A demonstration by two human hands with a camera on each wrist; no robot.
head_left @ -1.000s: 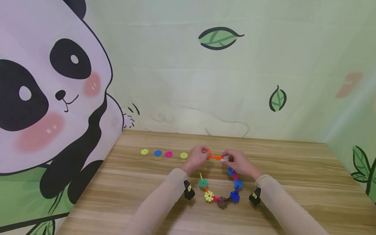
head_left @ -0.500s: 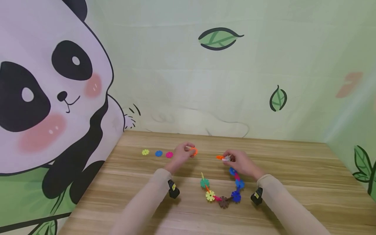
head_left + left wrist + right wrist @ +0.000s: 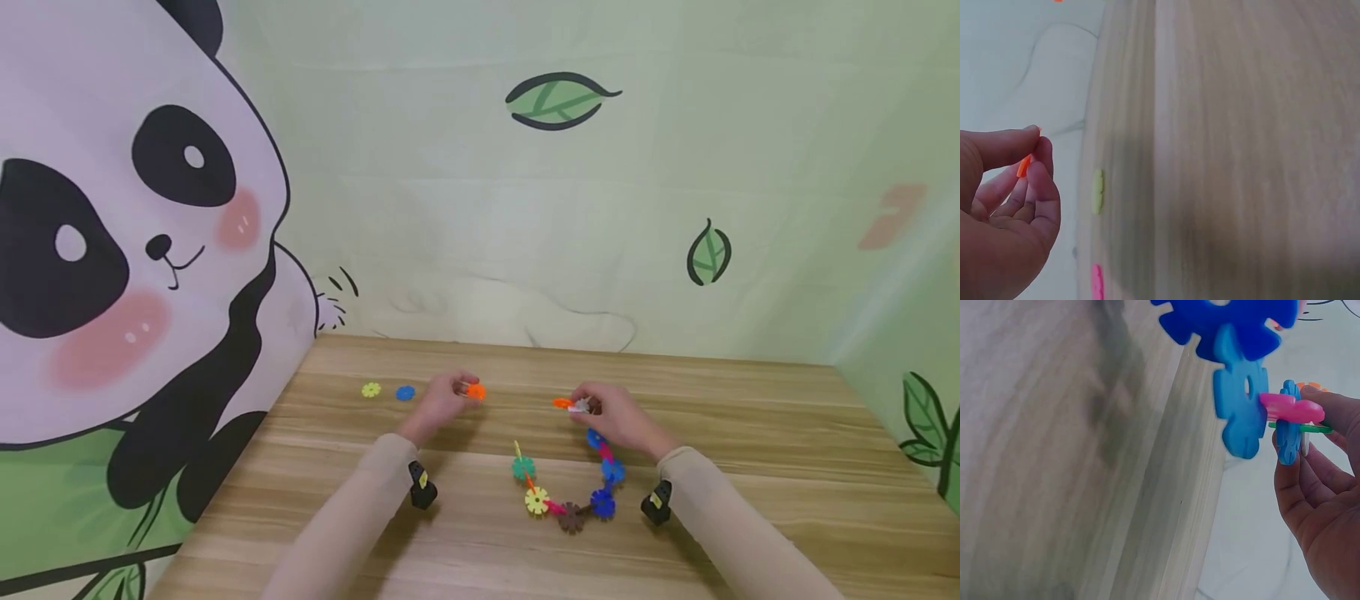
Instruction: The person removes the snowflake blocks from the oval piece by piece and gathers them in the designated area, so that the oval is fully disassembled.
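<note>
Head view high, fwd/down — wrist views close; all incl. tabletop [image 3: 472, 454]

On the table [image 3: 787, 442], we see loose discs [image 3: 406, 392] lying far left, another disc [image 3: 477, 392] in the left hand [image 3: 444, 400] beside them, and a chain [image 3: 572, 517] curving nearer, rightward, one end in the right hand [image 3: 611, 412].

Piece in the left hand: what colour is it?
The piece is orange, seen best in the head view.
</note>
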